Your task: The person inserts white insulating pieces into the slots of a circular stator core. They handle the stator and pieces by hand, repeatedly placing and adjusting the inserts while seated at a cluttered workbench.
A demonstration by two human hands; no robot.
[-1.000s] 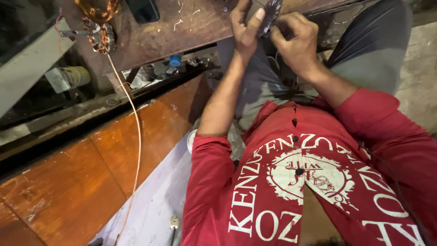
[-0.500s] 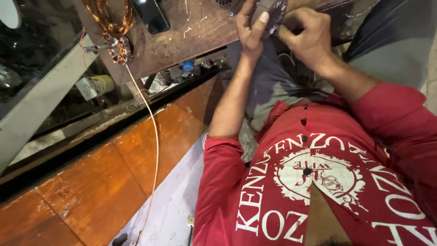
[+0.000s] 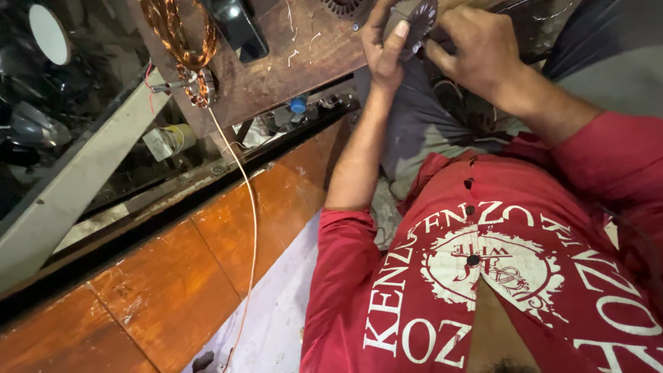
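The left hand (image 3: 384,50) and right hand (image 3: 476,50) both closed their fingers on the small round slotted metal part (image 3: 418,19) held above the lap beside the worn wooden bench (image 3: 290,62), where a steady left-hand grip looked best

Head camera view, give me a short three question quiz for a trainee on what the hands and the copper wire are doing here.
1. True or false: both hands grip the round slotted metal disc.
2. Where does the thin copper wire run? A) from the copper coil on the wooden board down across the orange floor; B) around the person's wrist; C) into a white bucket.
3. Fill in: the person's shirt is ____.

Key: 1. True: the left hand and the right hand both close on it. 2. A. 3. red.
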